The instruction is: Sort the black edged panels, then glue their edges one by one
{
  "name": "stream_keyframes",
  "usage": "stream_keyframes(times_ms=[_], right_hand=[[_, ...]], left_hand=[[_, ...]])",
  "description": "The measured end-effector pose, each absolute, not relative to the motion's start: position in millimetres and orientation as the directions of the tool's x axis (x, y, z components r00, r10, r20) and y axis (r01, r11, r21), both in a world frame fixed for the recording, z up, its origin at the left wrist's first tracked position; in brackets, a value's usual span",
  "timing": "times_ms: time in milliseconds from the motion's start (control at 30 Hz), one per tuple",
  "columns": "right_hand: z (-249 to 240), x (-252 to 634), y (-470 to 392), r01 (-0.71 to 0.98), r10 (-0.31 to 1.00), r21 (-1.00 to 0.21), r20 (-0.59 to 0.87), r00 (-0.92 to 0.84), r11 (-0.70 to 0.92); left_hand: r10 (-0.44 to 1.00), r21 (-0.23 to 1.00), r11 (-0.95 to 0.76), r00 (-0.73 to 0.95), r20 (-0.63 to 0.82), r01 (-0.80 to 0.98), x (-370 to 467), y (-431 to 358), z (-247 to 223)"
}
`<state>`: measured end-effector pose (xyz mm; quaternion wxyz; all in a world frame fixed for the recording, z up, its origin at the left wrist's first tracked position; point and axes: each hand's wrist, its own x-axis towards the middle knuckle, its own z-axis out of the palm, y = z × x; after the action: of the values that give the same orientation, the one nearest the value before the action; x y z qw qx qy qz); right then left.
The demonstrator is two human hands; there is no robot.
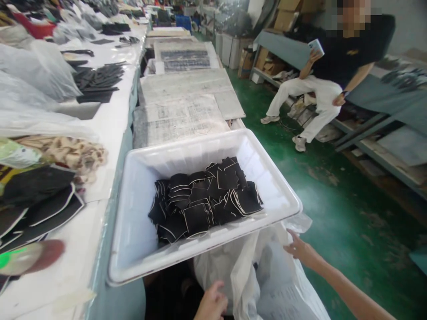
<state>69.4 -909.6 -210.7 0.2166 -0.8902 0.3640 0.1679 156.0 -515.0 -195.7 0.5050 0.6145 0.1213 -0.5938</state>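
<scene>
A white plastic bin (125, 200) holds a loose heap of black cut pieces with pale edges (200, 218). Below its near rim a whitish plastic sack (247, 280) hangs with its mouth spread. My right hand (300, 250) is at the sack's right edge, close to the bin's near right corner, its fingers bent on the plastic. Low in the view, my left hand (213, 302) is beside the sack's left side. Its fingers are half curled and apart, with nothing visible in them.
Left stands a long white table (100, 178) with black strips (100, 80), plastic bags (40, 75) and a bottle-like object (33, 258). Worn boards (187, 115) lie beyond the bin. To the right, a person (347, 58) sits against a bench (376, 98), holding a phone (316, 46), across green floor.
</scene>
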Motion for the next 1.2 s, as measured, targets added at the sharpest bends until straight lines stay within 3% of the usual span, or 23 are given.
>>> stream_keyframes(times_ms=[133, 233, 367, 533, 633, 733, 900, 1067, 1200], right_hand=[[-140, 132, -855, -0.574, -0.440, -0.233, -0.441, 0.782, -0.785], [-97, 173, -818, -0.504, -0.403, -0.206, -0.386, 0.830, -0.839], [-85, 218, -794, -0.508, -0.421, -0.177, -0.370, 0.828, -0.843], [-137, 277, -784, -0.621, -0.498, -0.088, -0.514, 0.698, -0.779], [-187, 312, -781, -0.705, -0.552, 0.011, -0.631, 0.545, -0.709], [-235, 343, -781, -0.746, -0.603, 0.108, -0.670, 0.434, -0.657], [-289, 369, -777, -0.709, -0.664, 0.255, -0.641, 0.385, -0.657], [-296, 368, -787, -0.705, -0.659, 0.216, -0.606, 0.445, -0.675], [-282, 362, -816, -0.705, -0.676, 0.186, -0.523, 0.519, -0.685]], left_hand=[[-0.469, 0.548, -0.268, 0.389, -0.793, 0.793, 204, -466, -155], [-0.347, 0.616, -0.126, 0.547, -0.762, 0.778, 243, -423, -140], [-0.277, 0.611, -0.061, 0.574, -0.770, 0.790, 290, -386, -149], [-0.367, 0.608, -0.037, 0.555, -0.746, 0.793, 343, -405, -175], [-0.341, 0.678, -0.223, 0.595, -0.728, 0.701, 382, -440, -202], [-0.210, 0.648, -0.482, 0.640, -0.739, 0.589, 418, -473, -248], [-0.137, 0.587, -0.621, 0.665, -0.734, 0.520, 446, -502, -334], [-0.108, 0.550, -0.636, 0.643, -0.758, 0.542, 451, -508, -386], [-0.055, 0.518, -0.594, 0.611, -0.790, 0.616, 442, -508, -395]])
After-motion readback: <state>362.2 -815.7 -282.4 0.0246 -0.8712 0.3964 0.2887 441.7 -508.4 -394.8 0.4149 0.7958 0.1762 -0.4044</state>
